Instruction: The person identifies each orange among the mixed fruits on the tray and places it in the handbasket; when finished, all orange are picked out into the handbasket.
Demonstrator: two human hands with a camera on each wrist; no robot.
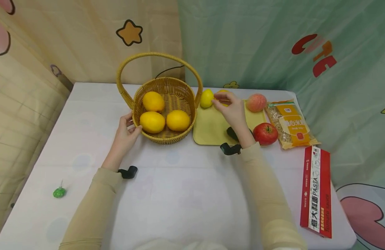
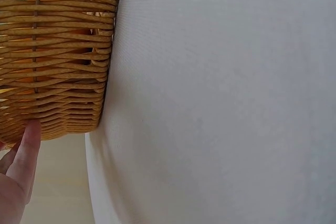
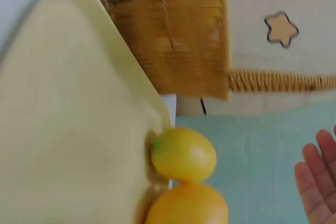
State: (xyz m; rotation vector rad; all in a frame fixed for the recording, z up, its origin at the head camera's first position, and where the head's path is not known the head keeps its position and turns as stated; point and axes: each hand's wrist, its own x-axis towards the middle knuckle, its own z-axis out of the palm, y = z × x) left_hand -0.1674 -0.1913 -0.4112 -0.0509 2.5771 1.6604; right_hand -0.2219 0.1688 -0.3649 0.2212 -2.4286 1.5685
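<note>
A wicker basket (image 1: pixel 166 140) with a tall handle stands at the back of the table and holds three yellow, lemon-like fruits (image 1: pixel 178 120). Against its left side rests my left hand (image 1: pixel 122 133), thumb and fingers spread along the outer wall; the left wrist view shows a finger (image 2: pixel 26 156) touching the weave. My right hand (image 1: pixel 232 111) hovers over the yellow tray (image 1: pixel 208 133), its fingers extended and holding nothing. Close to its fingertips are a yellow-green fruit (image 1: pixel 206 98) and an orange-yellow fruit (image 3: pixel 189 206), partly hidden by the hand in the head view.
A peach (image 1: pixel 256 103), a red apple (image 1: pixel 265 134) and a dark, partly hidden item (image 1: pixel 232 133) lie about the tray. To the right are a bag of grain (image 1: pixel 288 124) and a red pasta box (image 1: pixel 316 191). A small green object (image 1: pixel 59 192) lies at left.
</note>
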